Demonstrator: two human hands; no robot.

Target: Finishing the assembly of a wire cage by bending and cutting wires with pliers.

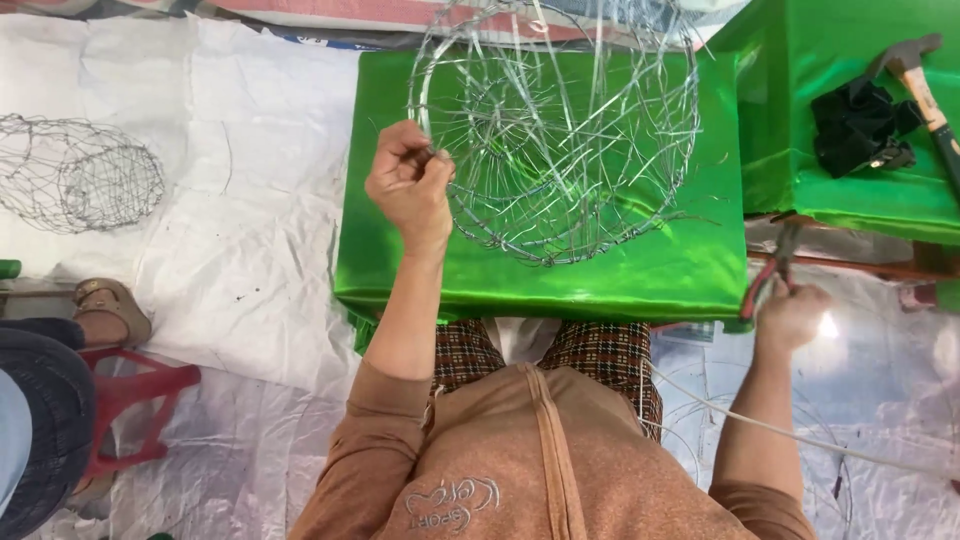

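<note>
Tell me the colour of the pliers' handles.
Red, on the pliers in the right hand; head view.

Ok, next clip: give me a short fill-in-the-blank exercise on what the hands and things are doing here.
1. The left hand grips the rim of a wire ____ frame.
2. That frame rests on a table draped in ____ cloth.
3. The right hand holds red-handled ____.
4. Beside the black bundle on the far table lies a ____.

Missing words: basket; green; pliers; hammer
</note>
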